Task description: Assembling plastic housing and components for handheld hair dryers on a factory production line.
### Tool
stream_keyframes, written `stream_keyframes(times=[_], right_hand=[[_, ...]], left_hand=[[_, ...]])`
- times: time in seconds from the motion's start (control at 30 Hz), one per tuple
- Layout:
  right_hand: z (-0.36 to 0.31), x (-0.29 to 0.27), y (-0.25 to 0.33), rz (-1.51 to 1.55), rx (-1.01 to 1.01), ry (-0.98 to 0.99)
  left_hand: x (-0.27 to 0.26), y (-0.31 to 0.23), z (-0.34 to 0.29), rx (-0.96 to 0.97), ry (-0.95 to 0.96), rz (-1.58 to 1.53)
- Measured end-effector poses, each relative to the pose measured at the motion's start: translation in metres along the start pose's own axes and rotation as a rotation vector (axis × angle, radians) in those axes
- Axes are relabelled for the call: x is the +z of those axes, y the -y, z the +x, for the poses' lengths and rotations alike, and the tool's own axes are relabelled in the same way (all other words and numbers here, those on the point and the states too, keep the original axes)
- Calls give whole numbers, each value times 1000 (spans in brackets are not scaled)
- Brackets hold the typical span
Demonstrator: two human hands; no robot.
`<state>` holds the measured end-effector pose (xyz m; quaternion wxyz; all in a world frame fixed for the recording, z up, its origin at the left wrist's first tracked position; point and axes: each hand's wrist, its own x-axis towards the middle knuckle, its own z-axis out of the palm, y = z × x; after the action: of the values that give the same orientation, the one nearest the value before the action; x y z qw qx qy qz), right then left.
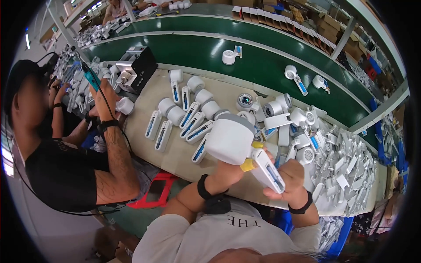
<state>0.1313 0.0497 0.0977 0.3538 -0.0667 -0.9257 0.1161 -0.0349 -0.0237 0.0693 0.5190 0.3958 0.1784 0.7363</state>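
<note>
A white handheld device [230, 139] is raised close in front of me, its big round head with a grey ring to the left. Its slim handle [268, 171] slants down to the right and has a blue strip in a long slot. My left hand [229, 172] is closed round the device near the neck, partly hidden behind the head; yellow covers [248, 165] show on its fingertips. Around the handle's lower end, my right hand [293, 179] is closed. Several similar devices [188, 115] lie just beyond, on the pale bench.
Loose white handle parts [342, 168] are heaped at the right, beside round heads [305, 155]. Beyond the bench runs a green conveyor [184, 50] carrying a few devices. At left, a co-worker holds a teal power screwdriver [91, 78] near a black machine [137, 69]. A red stool [155, 190] stands below.
</note>
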Motion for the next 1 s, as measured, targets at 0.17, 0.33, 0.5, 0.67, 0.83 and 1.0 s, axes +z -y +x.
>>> stream_keyframes(times=[0.17, 0.33, 0.5, 0.67, 0.83, 1.0], right_hand=[[44, -16, -36, -103, 444, 897], [150, 14, -156, -298, 337, 655], [223, 147, -258, -291, 384, 602], [231, 240, -301, -433, 184, 213], [238, 241, -326, -349, 284, 400], [256, 168, -306, 119, 392, 315]], left_hand=[[-77, -78, 33, -41, -239, 903], [-179, -148, 66, 117, -730, 2047], [-264, -151, 53, -317, -856, 2142], [-269, -127, 34, -546, -707, 2236], [-171, -113, 58, -77, -535, 2101], [-129, -98, 74, -211, -398, 1632]])
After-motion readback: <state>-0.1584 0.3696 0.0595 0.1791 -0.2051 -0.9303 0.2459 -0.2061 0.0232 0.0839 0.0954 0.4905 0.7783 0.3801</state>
